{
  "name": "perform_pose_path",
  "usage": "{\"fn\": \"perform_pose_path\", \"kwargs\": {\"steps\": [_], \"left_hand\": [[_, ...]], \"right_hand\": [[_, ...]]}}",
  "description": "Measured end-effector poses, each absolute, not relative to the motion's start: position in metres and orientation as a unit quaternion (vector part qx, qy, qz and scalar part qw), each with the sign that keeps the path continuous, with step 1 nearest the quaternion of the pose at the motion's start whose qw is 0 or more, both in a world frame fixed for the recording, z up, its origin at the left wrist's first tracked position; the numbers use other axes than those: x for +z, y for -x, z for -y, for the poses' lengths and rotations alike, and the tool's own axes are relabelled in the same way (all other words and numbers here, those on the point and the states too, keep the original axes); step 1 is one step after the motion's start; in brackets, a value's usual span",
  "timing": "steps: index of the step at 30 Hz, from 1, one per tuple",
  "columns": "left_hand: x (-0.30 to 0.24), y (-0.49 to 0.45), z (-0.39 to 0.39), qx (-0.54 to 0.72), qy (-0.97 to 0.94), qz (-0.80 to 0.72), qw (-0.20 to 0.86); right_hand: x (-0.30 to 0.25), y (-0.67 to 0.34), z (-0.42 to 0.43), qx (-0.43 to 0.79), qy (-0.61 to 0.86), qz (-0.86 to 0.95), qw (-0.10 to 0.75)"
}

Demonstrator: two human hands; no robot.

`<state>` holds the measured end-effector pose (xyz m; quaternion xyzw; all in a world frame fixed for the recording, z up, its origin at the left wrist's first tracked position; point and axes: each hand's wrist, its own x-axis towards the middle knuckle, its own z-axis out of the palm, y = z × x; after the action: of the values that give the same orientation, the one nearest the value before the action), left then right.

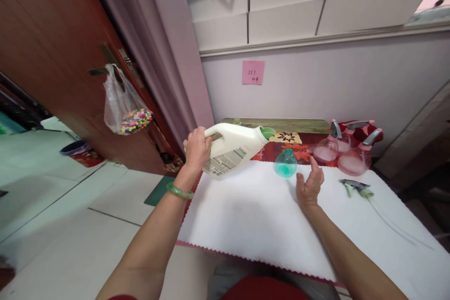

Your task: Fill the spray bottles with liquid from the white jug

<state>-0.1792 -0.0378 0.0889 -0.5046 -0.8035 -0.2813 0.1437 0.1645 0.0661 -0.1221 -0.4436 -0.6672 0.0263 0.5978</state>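
Observation:
My left hand is closed around the handle of a white jug with a printed label. The jug is tipped sideways, its green-rimmed mouth pointing right, above and left of a small round green bottle. The green bottle stands uncapped on a white cloth. My right hand rests on the cloth just right of the green bottle, palm turned inward, fingers spread, holding nothing. A green bangle circles my left wrist.
Two pink spray bottles stand at the back right of the table. A loose green spray head with a long tube lies on the cloth to the right. A plastic bag of coloured beads hangs from a wooden door on the left.

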Motion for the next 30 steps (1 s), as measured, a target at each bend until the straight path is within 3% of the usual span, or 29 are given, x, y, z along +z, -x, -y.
{"fn": "perform_pose_path", "kwargs": {"steps": [3,7,10,19,25,27,30], "left_hand": [[0.080,0.166,0.048,-0.228,0.506,0.817,0.158],[0.065,0.158,0.058,-0.175,0.493,0.836,0.167],[0.058,0.154,0.062,-0.149,0.479,0.848,0.169],[0.047,0.143,0.061,-0.140,0.491,0.837,0.199],[0.019,0.168,0.079,-0.393,0.469,0.770,0.180],[0.003,0.176,0.085,-0.551,0.373,0.741,0.087],[-0.023,0.178,0.088,-0.711,0.261,0.634,-0.160]], "right_hand": [[-0.110,-0.149,-0.047,0.101,0.356,0.720,0.586],[-0.096,-0.106,-0.028,0.447,0.308,0.678,0.495],[-0.087,-0.072,-0.026,0.626,0.322,0.549,0.451],[-0.095,-0.024,-0.032,0.752,0.242,0.414,0.453],[-0.104,-0.020,-0.043,0.772,0.210,0.397,0.450],[-0.103,-0.020,-0.046,0.768,0.193,0.409,0.453],[-0.103,-0.019,-0.050,0.757,0.183,0.427,0.459]]}}
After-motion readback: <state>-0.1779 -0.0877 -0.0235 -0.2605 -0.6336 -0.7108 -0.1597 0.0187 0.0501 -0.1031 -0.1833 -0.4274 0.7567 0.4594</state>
